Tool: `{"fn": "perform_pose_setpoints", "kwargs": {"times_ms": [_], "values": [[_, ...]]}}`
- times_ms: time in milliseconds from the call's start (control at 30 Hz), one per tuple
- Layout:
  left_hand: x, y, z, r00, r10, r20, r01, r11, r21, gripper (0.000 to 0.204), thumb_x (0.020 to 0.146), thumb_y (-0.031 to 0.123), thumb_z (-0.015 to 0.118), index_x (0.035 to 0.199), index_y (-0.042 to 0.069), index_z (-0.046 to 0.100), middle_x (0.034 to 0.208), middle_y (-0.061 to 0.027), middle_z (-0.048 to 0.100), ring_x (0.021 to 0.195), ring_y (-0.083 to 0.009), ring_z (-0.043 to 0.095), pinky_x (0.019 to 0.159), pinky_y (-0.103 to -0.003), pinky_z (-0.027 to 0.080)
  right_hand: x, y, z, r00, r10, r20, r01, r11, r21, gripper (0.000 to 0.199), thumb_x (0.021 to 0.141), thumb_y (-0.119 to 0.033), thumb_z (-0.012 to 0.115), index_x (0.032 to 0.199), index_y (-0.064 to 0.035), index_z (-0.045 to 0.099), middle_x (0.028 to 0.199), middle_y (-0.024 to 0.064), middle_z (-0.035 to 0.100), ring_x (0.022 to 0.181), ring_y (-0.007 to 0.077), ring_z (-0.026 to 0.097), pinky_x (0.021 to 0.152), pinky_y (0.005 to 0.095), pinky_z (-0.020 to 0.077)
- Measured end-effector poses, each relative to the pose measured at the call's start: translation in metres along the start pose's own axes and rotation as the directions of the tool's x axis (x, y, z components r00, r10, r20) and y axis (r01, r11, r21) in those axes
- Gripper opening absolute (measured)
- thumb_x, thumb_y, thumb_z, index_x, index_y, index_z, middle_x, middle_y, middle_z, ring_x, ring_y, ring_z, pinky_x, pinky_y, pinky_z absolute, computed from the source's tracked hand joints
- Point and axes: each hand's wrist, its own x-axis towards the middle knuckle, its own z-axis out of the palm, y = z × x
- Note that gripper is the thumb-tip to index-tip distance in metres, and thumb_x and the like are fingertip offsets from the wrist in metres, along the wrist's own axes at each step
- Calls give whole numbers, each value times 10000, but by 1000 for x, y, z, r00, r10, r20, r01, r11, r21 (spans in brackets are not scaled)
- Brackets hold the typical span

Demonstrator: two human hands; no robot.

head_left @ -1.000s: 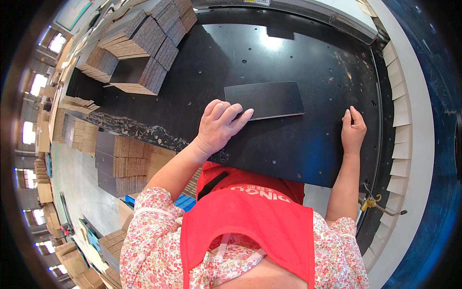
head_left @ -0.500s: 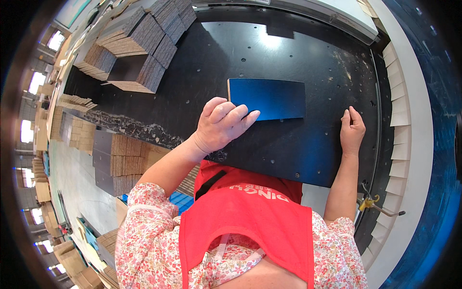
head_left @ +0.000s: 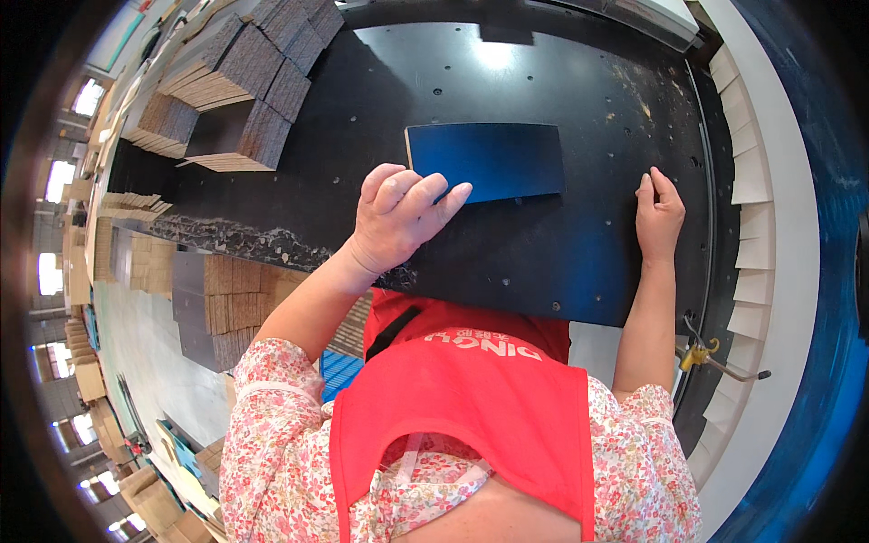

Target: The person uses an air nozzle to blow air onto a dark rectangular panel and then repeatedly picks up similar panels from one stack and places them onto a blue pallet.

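A dark rectangular panel (head_left: 502, 158) with a bluish sheen and a pale left edge rests on the black work table (head_left: 353, 136). My left hand (head_left: 398, 217) is at its lower left corner, overlapping it. The fingers are curled and the thumb points toward the panel; whatever may be between them is hidden. Farther right, apart from the panel, my right hand (head_left: 659, 222) is over the table with thumb and forefinger pinched together. Anything in that pinch is too small to make out.
Stacks of dark-faced boards (head_left: 244, 81) stand at the table's far left. More board stacks (head_left: 231, 294) are below its left edge. A pleated white cover (head_left: 753, 208) runs along the right side, near a yellow-handled metal fitting (head_left: 697, 356).
The whole view has shifted, so things appear higher and slightly farther left. Both hands keep the same pose and place relative to the panel and table.
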Motion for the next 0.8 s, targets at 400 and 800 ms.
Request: {"fn": "perform_pose_setpoints", "kwargs": {"times_ms": [400,800], "values": [[1,4,0,998,-54,14,55,998,-34,424,715,191,696,1129,272,740,1031,44,566,950,-153,502,931,-352,407,0,0,2,1000,9,-20,-9,1000,16,237,950,-152,654,1093,28,708,919,130,724,806,210,694,761,317,538],[18,7,-10,547,-542,638,809,147,-569,249,953,155,652,1156,12,664,884,-64,628,795,-171,623,696,-311,519,0,10,3,1000,12,-22,-12,1000,13,243,949,-161,659,1097,24,712,955,137,734,836,217,702,789,319,540]]}}
